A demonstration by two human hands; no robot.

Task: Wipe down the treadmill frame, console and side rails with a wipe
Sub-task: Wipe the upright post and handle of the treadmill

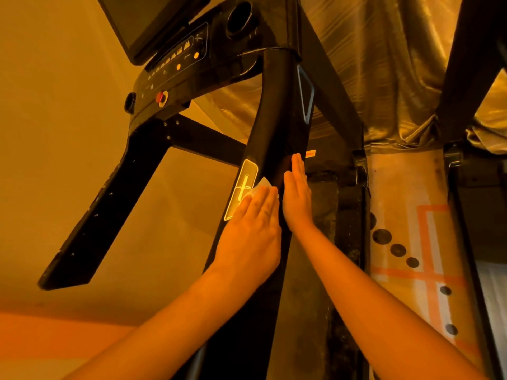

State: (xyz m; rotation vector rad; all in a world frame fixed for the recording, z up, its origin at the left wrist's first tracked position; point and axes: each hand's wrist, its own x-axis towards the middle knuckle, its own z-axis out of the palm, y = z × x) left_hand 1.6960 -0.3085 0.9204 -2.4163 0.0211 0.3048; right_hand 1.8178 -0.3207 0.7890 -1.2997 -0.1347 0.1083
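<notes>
While the left hand presses the wipe flat on the right side rail, fingers straight, the right hand rests open-palmed just right of it; console, far left, and left rail probably remain to do.

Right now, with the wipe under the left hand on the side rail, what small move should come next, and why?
Probably slide the left hand and the wipe up the side rail toward the console. That hand presses the wipe flat beside the plus-marked panel, a long stretch of rail lies above it, and the right hand rests flat on the rail's other side, seemingly steadying.
</notes>
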